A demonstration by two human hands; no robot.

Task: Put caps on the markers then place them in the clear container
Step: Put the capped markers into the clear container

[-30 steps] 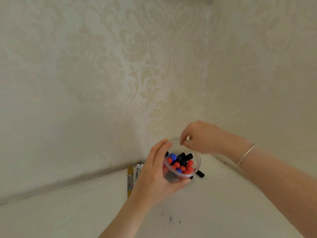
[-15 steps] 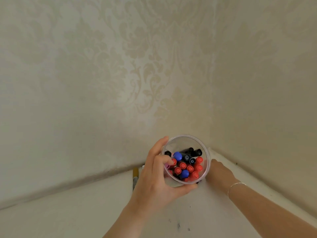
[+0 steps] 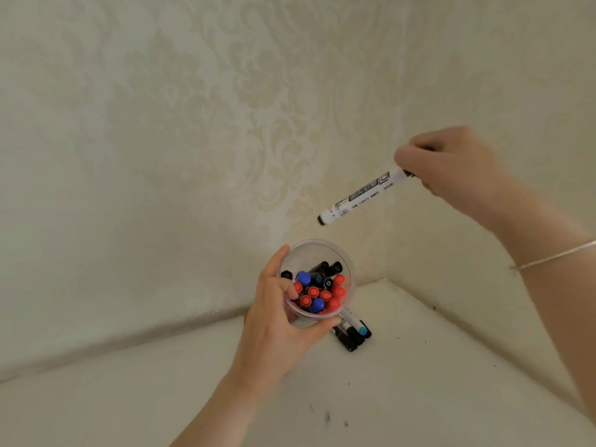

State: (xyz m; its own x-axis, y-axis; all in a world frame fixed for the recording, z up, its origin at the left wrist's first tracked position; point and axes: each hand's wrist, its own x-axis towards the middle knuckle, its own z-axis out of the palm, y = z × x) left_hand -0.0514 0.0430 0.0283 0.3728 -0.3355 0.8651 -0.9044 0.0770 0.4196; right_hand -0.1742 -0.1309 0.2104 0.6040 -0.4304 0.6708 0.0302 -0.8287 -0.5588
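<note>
White marker (image 3: 364, 196) tilted in air above clear container (image 3: 317, 250) packed with capped markers (image 3: 317, 290); more markers (image 3: 351, 332) on surface.

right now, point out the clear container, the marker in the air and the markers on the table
clear container (image 3: 325, 245), head view, far rim
white marker (image 3: 364, 195), head view, mid barrel
loose markers (image 3: 353, 335), head view, dark capped ends

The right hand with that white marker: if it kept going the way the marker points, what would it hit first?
Probably the clear container that the left hand holds. The white marker in the right hand slants down-left toward its open rim, with nothing between. Depth is unclear, so it might miss.
</note>
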